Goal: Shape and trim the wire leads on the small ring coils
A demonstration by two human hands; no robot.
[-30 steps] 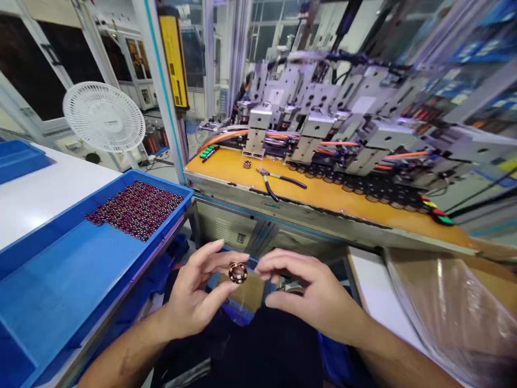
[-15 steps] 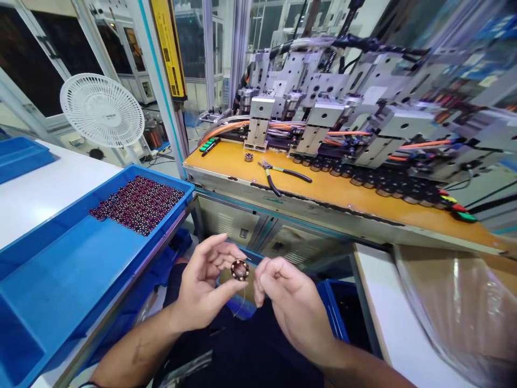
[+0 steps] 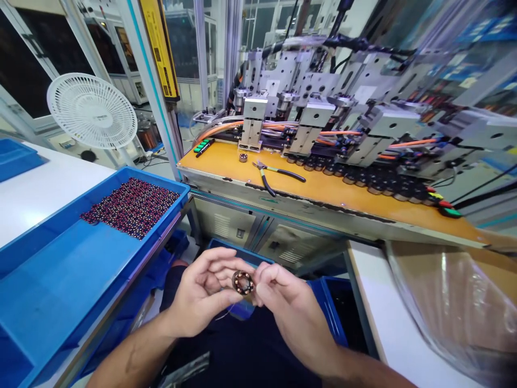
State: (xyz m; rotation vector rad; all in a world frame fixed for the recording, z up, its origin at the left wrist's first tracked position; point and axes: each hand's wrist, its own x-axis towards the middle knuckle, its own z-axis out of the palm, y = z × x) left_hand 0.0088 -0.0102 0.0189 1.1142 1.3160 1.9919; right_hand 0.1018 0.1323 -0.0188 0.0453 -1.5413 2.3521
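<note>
A small ring-shaped motor stator with copper windings (image 3: pixel 243 282) sits between the thumb and fingers of my left hand (image 3: pixel 202 291), its open face turned up toward me. My right hand (image 3: pixel 283 296) is closed in a pinch at the stator's right edge. Whatever lies between those fingertips is too small and hidden to make out. A thin wire (image 3: pixel 222 317) trails below the stator on the left.
On my left stands a blue tray (image 3: pixel 56 285) with many small stators (image 3: pixel 133 207) at its far end. Cutting pliers (image 3: pixel 274 173) and a single stator (image 3: pixel 243 157) lie on the orange machine bench (image 3: pixel 226 167). Clear plastic sheeting (image 3: pixel 452 302) covers the right side.
My right hand has come left to the stator, closing the gap between my hands. Both hands and the stator sit slightly lower; the view has shifted slightly right.
</note>
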